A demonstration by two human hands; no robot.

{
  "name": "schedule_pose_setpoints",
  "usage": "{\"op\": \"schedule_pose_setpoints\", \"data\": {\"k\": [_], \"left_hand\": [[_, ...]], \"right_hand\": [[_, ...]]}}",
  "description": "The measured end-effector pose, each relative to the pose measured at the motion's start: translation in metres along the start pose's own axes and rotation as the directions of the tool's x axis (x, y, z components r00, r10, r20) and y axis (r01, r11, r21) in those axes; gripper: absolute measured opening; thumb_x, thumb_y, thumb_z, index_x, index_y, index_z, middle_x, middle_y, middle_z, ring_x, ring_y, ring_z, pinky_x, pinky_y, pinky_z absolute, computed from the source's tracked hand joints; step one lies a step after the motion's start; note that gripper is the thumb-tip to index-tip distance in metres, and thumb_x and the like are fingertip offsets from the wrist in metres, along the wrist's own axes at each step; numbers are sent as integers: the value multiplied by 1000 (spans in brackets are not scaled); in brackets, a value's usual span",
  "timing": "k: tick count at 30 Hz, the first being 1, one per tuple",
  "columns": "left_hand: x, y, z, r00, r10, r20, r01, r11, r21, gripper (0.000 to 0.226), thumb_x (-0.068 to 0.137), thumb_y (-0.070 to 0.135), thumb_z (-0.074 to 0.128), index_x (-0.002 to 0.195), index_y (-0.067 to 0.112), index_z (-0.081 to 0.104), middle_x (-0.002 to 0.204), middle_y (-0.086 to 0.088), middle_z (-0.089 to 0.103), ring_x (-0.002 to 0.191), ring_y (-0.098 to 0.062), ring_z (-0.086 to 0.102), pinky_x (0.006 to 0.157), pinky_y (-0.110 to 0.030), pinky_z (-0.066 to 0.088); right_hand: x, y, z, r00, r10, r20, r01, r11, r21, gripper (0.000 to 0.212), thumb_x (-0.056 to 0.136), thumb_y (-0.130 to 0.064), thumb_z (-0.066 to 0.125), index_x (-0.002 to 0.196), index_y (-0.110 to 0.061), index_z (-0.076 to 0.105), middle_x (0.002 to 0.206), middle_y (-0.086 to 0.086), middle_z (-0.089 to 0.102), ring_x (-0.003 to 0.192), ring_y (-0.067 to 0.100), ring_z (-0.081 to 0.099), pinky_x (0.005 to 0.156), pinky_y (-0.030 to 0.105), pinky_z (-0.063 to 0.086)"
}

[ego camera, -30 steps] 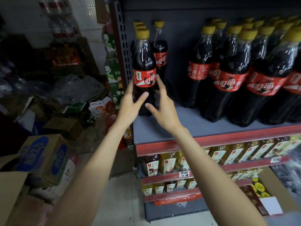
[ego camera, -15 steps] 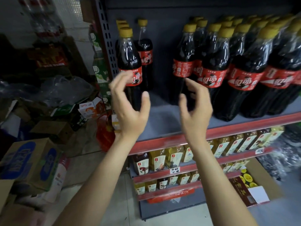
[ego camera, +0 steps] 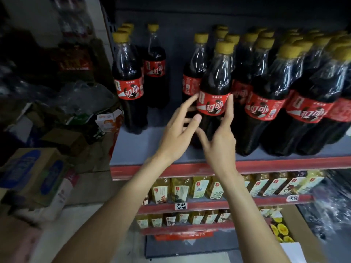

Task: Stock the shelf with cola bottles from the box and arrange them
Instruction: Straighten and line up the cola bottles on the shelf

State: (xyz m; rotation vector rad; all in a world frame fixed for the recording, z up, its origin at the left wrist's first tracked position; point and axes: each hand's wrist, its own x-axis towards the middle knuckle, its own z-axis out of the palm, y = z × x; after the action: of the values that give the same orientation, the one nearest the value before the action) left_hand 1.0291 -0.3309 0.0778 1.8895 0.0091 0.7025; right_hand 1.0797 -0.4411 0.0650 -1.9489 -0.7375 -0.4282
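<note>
both hands at front cola bottle (ego camera: 213, 103) on grey shelf (ego camera: 136, 147): left hand (ego camera: 177, 137) and right hand (ego camera: 221, 138) fingers straight, spread, touching its red label either side, no grip.

We're in a small shop, prob. a grocery: metal shelf (ego camera: 133, 147) w/ red edge strips, rows of cola bottles (ego camera: 264, 103), handwritten price tag (ego camera: 180, 206), cardboard stock boxes (ego camera: 36, 173) on floor.
</note>
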Motion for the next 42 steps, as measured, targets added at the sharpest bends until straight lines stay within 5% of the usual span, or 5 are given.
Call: {"op": "schedule_pose_setpoints", "data": {"k": [8,13,29,36,42], "left_hand": [[-17,-12,-77,724,396,-565,28,802,597,68,81,8,68,140,14,36,135,-14,39,123,-24,39,98,-10,34],[-1,-41,-111,943,31,-332,68,957,281,112,74,17,76,150,36,-2,158,0,13,144,-14,22,114,-44,33],[3,-53,-125,955,87,-284,36,915,402,110,80,-2,69,144,52,-3,159,-1,16,144,-18,24,109,-54,37],[-6,-18,-80,731,502,-461,-211,810,548,45,82,-2,58,126,0,50,118,-12,54,109,-27,55,92,-39,48],[61,4,-26,972,-234,-32,228,964,-141,49,102,33,37,148,19,27,150,-4,36,135,-12,36,114,-28,27]], "right_hand": [[27,-30,61,961,-101,256,47,977,209,107,86,-9,68,150,-32,-14,147,15,41,129,30,47,101,40,42],[57,-46,95,966,-9,259,-35,986,164,98,90,2,57,150,-28,-15,125,28,47,102,45,59,91,43,46],[80,-50,116,939,58,339,-119,979,163,99,91,-1,57,150,-31,-16,150,23,27,132,34,42,108,50,36],[36,-24,55,978,-68,-198,102,981,164,56,90,-5,53,143,-11,37,121,8,54,101,21,57,86,42,51],[28,-9,46,993,50,-108,-42,996,75,69,86,-1,57,148,-12,28,137,12,40,125,23,44,98,24,37]]}}
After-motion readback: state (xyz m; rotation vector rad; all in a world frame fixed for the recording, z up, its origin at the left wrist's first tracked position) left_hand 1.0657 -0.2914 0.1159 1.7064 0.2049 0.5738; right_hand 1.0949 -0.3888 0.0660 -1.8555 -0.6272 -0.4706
